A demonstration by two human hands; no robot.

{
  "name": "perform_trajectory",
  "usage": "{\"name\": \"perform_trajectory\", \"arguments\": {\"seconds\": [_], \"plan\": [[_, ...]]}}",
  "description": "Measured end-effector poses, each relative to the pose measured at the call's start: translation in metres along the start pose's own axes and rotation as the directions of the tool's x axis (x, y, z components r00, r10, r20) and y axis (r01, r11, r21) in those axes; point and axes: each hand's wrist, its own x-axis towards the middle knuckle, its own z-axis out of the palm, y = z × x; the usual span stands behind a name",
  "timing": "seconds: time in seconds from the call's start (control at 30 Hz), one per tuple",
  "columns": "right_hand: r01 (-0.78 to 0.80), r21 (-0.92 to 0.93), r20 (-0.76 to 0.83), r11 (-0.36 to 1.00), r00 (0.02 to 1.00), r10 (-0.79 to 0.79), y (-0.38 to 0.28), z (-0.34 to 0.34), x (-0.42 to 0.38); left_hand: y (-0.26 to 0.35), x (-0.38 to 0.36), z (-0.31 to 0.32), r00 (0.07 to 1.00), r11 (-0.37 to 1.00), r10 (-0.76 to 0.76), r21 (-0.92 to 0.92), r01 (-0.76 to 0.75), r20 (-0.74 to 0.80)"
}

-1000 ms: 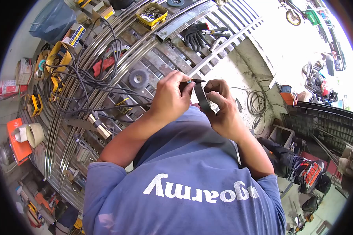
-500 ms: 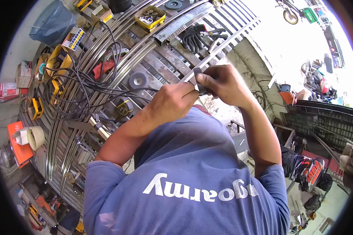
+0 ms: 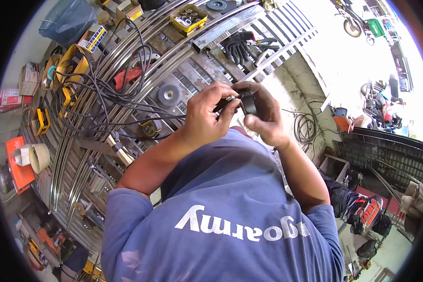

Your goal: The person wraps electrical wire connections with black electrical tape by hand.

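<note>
In front of my chest, my right hand (image 3: 269, 115) curls around a black roll (image 3: 249, 104) that looks like electrical tape. Its thumb presses near the lower rim. Close beside it, my left hand (image 3: 207, 110) is closed in a pinch, thumb against fingers. A tiny light and teal bit (image 3: 231, 98) shows at those fingertips, too small to name. Whether a strip of tape runs between the hands is hidden by the fingers. Behind the hands lies a metal slatted rack (image 3: 188, 75), with a round grinding disc (image 3: 169, 95) left of my left hand.
Tangled black cables (image 3: 96, 101) cross the bench at left. Black gloves (image 3: 237, 47), a square metal tube (image 3: 225, 29), a yellow tray of rings (image 3: 189, 19) and a tape measure (image 3: 150, 128) lie on it. A cable coil (image 3: 305, 127) is on the floor at right.
My left hand has turned and now pinches with the thumb uppermost to view. My right hand has rolled open slightly, showing more of the black roll. The camera view has shifted a little.
</note>
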Motion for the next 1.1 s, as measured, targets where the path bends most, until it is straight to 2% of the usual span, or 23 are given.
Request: {"name": "perform_trajectory", "arguments": {"seconds": [0.1,0.17,0.2,0.27,0.4,0.5,0.53,0.63,0.67,0.8,0.9,1.0,1.1], "plan": [[0.05,-0.341,-0.021,0.939,0.998,-0.06,-0.001,-0.002,-0.001,0.003,0.0,0.003,0.995,0.995,-0.102,-0.012,0.102,-0.017],[0.045,-0.537,0.001,0.842,0.999,-0.053,-0.012,-0.008,0.001,0.0,0.001,0.003,1.0,0.998,-0.019,0.06,0.02,-0.017],[0.027,-0.552,-0.023,0.834,0.999,-0.048,-0.014,-0.006,0.001,-0.002,0.002,0.004,0.999,0.994,0.032,0.101,-0.03,-0.022],[-0.043,-0.683,-0.08,0.729,0.997,-0.016,-0.019,-0.001,0.0,-0.007,-0.001,0.005,0.993,0.976,0.116,0.187,-0.116,0.008],[-0.166,-0.848,-0.143,0.503,0.986,0.085,-0.041,0.015,0.0,-0.012,-0.008,0.01,0.99,0.941,0.071,0.322,-0.107,0.119],[-0.226,-0.831,-0.168,0.508,0.973,0.158,-0.048,0.015,-0.003,-0.019,-0.014,0.017,0.989,0.899,0.087,0.418,-0.13,0.119],[-0.147,-0.838,-0.109,0.526,0.989,0.103,-0.049,0.015,-0.004,-0.02,-0.014,0.02,0.995,0.902,0.073,0.421,-0.093,0.064],[-0.052,-0.88,-0.091,0.472,0.994,-0.062,-0.025,0.007,-0.009,-0.02,-0.006,0.021,0.998,0.971,0.027,0.237,-0.014,-0.052],[-0.027,-0.903,-0.067,0.43,0.995,-0.077,-0.017,0.005,-0.011,-0.016,-0.005,0.023,0.995,0.978,-0.039,0.202,0.057,-0.093],[0.046,-0.931,-0.028,0.362,0.981,-0.194,0.008,0.006,-0.019,-0.017,-0.008,0.025,0.99,0.983,-0.066,0.164,0.087,-0.125],[-0.047,-0.915,-0.09,0.4,0.992,-0.088,0.006,0.012,-0.026,-0.015,-0.009,0.024,0.992,0.979,-0.081,0.179,0.098,-0.1],[-0.058,-0.916,-0.086,0.396,0.995,-0.054,0.003,0.013,-0.031,-0.016,-0.01,0.025,0.993,0.979,-0.079,0.183,0.094,-0.09],[-0.084,-0.889,-0.102,0.45,0.995,-0.017,-0.002,0.01,-0.031,-0.023,-0.008,0.028,0.997,0.975,-0.054,0.213,0.064,-0.052]]}}
